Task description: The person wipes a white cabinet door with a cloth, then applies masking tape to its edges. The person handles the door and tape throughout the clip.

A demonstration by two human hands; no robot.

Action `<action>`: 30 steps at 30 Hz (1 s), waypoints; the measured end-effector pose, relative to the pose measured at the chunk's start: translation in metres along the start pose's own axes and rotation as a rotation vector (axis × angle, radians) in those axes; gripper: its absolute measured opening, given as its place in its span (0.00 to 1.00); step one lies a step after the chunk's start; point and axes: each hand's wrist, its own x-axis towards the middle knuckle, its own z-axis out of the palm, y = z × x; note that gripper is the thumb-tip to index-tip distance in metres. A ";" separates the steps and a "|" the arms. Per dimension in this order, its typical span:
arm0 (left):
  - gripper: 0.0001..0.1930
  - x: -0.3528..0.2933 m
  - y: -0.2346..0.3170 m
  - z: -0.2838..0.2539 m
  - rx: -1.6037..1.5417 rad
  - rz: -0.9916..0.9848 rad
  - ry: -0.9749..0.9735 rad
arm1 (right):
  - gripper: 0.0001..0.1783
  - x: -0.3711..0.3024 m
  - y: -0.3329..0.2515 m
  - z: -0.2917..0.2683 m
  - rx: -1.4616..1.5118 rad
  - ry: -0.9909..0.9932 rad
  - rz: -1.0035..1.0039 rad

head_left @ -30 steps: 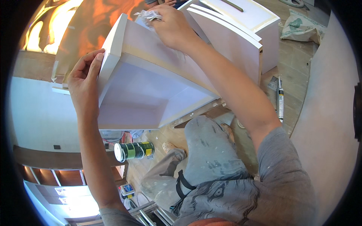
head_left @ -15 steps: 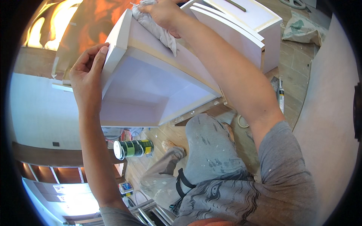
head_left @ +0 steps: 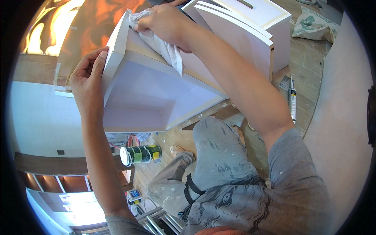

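Note:
A white open-fronted cabinet (head_left: pixel 141 84) stands tilted in front of me. My left hand (head_left: pixel 89 78) grips the outer edge of its left panel, thumb on the near side and fingers curled behind. In my right hand (head_left: pixel 172 27) is a bunched white cloth (head_left: pixel 166 53), pressed against the cabinet's upper side panel. The cloth's loose end hangs over the yellowish front edge of that panel. Some of the right hand's fingers are hidden behind the hand and cloth.
More white cabinet boxes (head_left: pixel 280 43) stand to the far right. A sealant tube (head_left: pixel 292 103) and a sack (head_left: pixel 313 25) lie on the tiled floor. A green paint bucket (head_left: pixel 141 154) is below the cabinet, and a metal ladder (head_left: pixel 160 221) is near my left arm.
My right hand has drawn the cloth nearer along the side panel. The left hand keeps its grip on the cabinet edge, and the view has shifted slightly.

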 end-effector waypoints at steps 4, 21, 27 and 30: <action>0.14 0.001 0.000 0.000 0.032 0.009 0.003 | 0.21 -0.024 0.001 0.002 0.026 -0.053 -0.073; 0.13 0.001 -0.002 0.000 0.019 0.016 0.009 | 0.13 0.053 0.036 -0.010 0.165 0.043 -0.188; 0.13 -0.001 -0.004 -0.001 0.033 0.009 0.017 | 0.11 0.059 0.039 -0.006 -0.057 -0.100 -0.302; 0.12 -0.001 -0.004 -0.004 0.035 0.008 0.018 | 0.11 0.054 0.046 -0.018 0.025 -0.163 -0.341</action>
